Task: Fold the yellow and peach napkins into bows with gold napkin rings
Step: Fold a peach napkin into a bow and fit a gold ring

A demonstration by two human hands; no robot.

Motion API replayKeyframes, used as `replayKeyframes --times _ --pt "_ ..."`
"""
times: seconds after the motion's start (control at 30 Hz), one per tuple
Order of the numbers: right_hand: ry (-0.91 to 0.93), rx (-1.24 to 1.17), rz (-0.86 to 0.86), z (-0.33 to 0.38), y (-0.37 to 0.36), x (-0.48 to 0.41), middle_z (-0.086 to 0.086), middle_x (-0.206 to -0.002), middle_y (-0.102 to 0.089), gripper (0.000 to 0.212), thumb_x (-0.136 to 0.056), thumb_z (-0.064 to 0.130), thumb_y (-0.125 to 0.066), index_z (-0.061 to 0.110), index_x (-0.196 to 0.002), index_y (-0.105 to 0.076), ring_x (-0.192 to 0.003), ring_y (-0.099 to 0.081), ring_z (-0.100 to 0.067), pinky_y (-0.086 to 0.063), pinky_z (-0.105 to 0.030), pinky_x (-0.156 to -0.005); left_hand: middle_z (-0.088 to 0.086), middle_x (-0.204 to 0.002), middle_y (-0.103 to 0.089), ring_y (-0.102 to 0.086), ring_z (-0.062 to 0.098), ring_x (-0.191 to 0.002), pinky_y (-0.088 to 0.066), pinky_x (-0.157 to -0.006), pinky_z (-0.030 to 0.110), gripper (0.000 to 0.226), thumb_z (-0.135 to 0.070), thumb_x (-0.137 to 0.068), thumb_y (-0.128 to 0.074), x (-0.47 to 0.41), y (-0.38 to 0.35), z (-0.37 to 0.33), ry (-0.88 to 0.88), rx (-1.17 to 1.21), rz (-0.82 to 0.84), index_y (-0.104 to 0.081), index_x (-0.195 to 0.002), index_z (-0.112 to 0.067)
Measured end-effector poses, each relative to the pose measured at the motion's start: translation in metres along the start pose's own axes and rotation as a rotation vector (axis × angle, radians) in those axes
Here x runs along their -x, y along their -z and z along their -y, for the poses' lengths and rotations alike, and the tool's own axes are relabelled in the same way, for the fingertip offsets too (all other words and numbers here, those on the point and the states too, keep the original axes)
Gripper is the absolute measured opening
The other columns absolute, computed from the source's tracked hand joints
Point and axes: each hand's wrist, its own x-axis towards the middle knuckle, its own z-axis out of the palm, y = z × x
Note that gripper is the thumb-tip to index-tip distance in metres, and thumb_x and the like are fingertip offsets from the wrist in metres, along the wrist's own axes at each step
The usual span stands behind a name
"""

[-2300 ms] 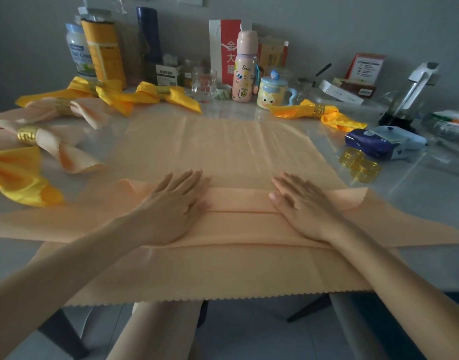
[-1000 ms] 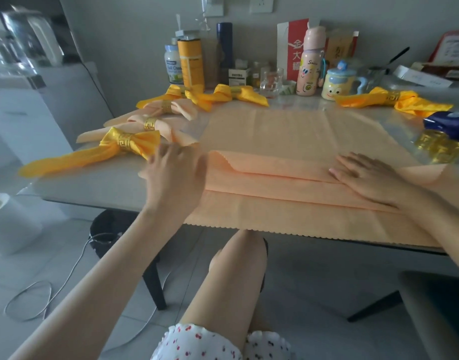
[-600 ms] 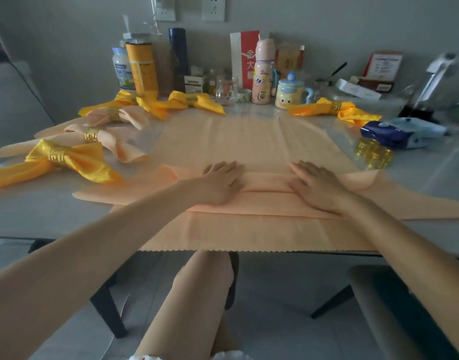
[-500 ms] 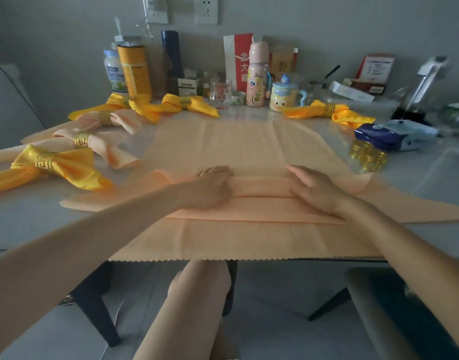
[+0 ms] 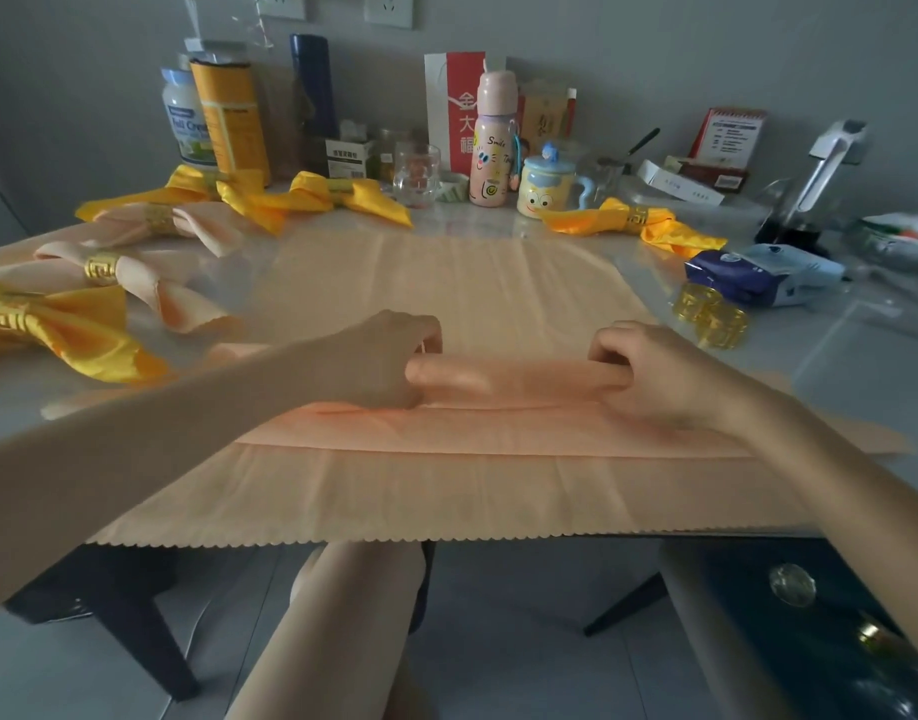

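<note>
Peach napkin (image 5: 477, 288) fold in both hands (image 5: 379, 361) (image 5: 654, 379)

Passage: flat peach napkin (image 5: 446, 283), middle of desk (image 5: 836, 366). Obstructions: finished bows (image 5: 103, 272) left; loose gold rings (image 5: 711, 317) right; bottles and mugs (image 5: 490, 148) along rear.

The napkin (image 5: 446, 283) is peach, with a zigzag edge on the near side; the table (image 5: 836, 366) is pale grey; the yellow bow (image 5: 77, 335) on the left is bright and shiny; the peach bow (image 5: 150, 288) wears a gold ring (image 5: 99, 266) with a square maze pattern; the loose rings (image 5: 711, 317) are see-through gold; the bottle (image 5: 490, 148) is pink with a smiley face; the mug (image 5: 542, 192) is pale yellow with a blue lid; the bag (image 5: 454, 111) is white and red; the flask (image 5: 314, 85) is dark blue.
</note>
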Motion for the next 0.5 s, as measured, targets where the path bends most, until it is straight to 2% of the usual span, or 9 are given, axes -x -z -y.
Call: replayKeyframes --times 0.07,0.13,0.2,0.27,0.33,0.43,0.5 --pt "0.042 0.037 -0.03 0.003 -0.004 0.01 0.01 -0.075 -0.046 0.028 -0.071 0.002 -0.061 0.024 -0.069 -0.043 -0.071 -0.047 -0.016 -0.037 -0.027 -0.063 -0.005 -0.094 -0.045 -0.05 0.021 -0.09 -0.039 -0.074 0.03 0.022 -0.014 -0.08 -0.061 0.013 -0.008 -0.004 -0.078 -0.089 -0.132 -0.05 -0.098 -0.02" --pt "0.084 0.071 -0.043 0.006 -0.007 0.02 0.01 -0.073 -0.044 0.035 -0.068 -0.002 -0.059 0.026 -0.067 -0.038 -0.069 -0.045 -0.015 -0.034 -0.025 -0.058 -0.007 -0.093 -0.038 -0.043 0.017 -0.074 -0.029 -0.065 0.029 0.019 -0.011 -0.083 -0.054 0.024 -0.013 -0.006 -0.118 -0.183 -0.175 -0.043 -0.095 -0.021" --pt "0.134 0.134 -0.05 0.009 -0.009 0.028 0.009 -0.072 -0.044 0.034 -0.068 -0.004 -0.058 0.024 -0.069 -0.039 -0.067 -0.044 -0.016 -0.03 -0.021 -0.054 -0.008 -0.095 -0.035 -0.035 0.009 -0.062 -0.024 -0.062 0.025 0.019 -0.006 -0.087 -0.048 0.033 -0.017 -0.006 -0.175 -0.258 -0.114 -0.039 -0.097 -0.02" --pt "0.195 0.251 -0.033 0.013 -0.008 0.032 0.008 -0.076 -0.044 0.029 -0.072 -0.003 -0.056 0.021 -0.074 -0.039 -0.068 -0.041 -0.016 -0.028 -0.024 -0.053 -0.009 -0.095 -0.033 -0.034 0.003 -0.063 -0.026 -0.061 0.024 0.025 -0.006 -0.088 -0.046 0.038 -0.016 -0.004 -0.19 -0.254 0.001 -0.033 -0.097 -0.025" --pt "0.232 0.372 0.011 0.019 -0.006 0.034 0.006 -0.081 -0.043 0.023 -0.078 0.001 -0.052 0.019 -0.079 -0.038 -0.072 -0.041 -0.017 -0.029 -0.028 -0.06 -0.01 -0.094 -0.033 -0.036 0.002 -0.069 -0.029 -0.058 0.022 0.028 -0.011 -0.086 -0.048 0.038 -0.011 -0.003 -0.147 -0.223 0.131 -0.03 -0.097 -0.029" --pt "0.223 0.449 0.065 0.023 -0.002 0.032 0.003 -0.082 -0.043 0.02 -0.082 0.005 -0.048 0.019 -0.081 -0.033 -0.075 -0.046 -0.021 -0.031 -0.031 -0.063 -0.01 -0.095 -0.034 -0.041 0.007 -0.08 -0.035 -0.068 0.023 0.025 -0.025 -0.085 -0.052 0.036 -0.004 -0.001 -0.069 -0.175 0.267 -0.032 -0.098 -0.03" --pt "0.264 0.474 0.023 0.02 -0.003 0.031 0.002 -0.075 -0.043 0.032 -0.076 0.0 -0.056 0.019 -0.076 -0.031 -0.065 -0.044 -0.021 -0.03 -0.032 -0.057 -0.012 -0.094 -0.036 -0.045 0.011 -0.085 -0.041 -0.077 0.026 0.026 -0.035 -0.083 -0.058 0.035 -0.004 0.0 -0.057 -0.121 0.266 -0.036 -0.097 -0.032"
